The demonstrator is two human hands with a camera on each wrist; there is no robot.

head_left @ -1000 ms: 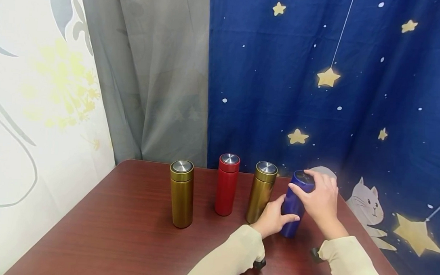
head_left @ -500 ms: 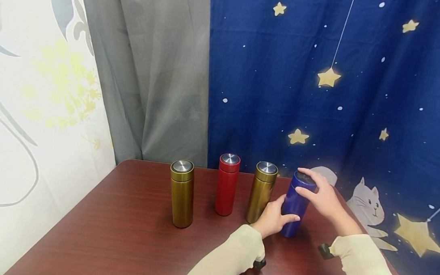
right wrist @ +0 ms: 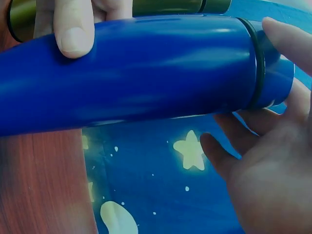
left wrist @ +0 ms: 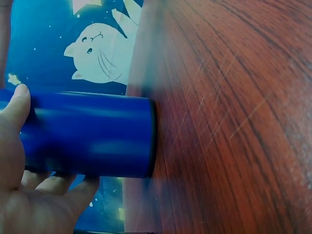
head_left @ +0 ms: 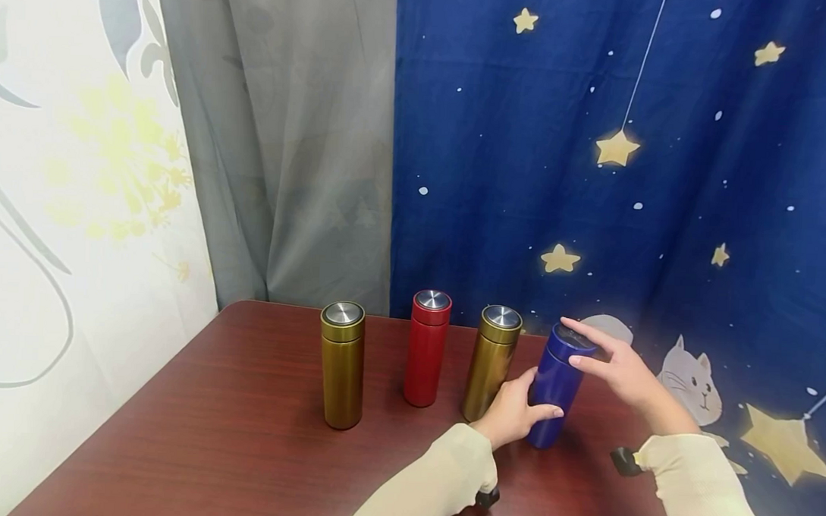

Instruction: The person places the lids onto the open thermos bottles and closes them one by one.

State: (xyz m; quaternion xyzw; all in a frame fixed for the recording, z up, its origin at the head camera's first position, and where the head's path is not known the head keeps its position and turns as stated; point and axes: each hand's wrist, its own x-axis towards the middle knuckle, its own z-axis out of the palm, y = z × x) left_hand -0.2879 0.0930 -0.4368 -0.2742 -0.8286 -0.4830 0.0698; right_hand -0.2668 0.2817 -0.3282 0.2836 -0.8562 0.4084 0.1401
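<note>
A blue thermos flask (head_left: pixel 556 388) stands near the table's right side, tilted slightly in the head view. My left hand (head_left: pixel 517 410) grips its lower body, thumb on the near side, fingers wrapping behind. The left wrist view shows the flask's base (left wrist: pixel 152 139) at the tabletop. Around the lid (right wrist: pixel 275 68) my right hand (head_left: pixel 624 372) curls, its thumb at the rim and its fingers reaching across the top and far side. The seam between lid and body shows a dark ring in the right wrist view. Whether the lid is loose, I cannot tell.
One gold flask (head_left: pixel 494 367) stands just left of the blue one, near my left hand. Further left are a red flask (head_left: pixel 426 361) and another gold flask (head_left: pixel 342 381), both upright on the reddish-brown table (head_left: pixel 242 449). Curtains (head_left: pixel 499 139) hang behind the table.
My right hand has turned around the lid: its thumb moved right along the near side and the wrist swung right. My left hand keeps its grip, and the flask's top leans slightly more right.
</note>
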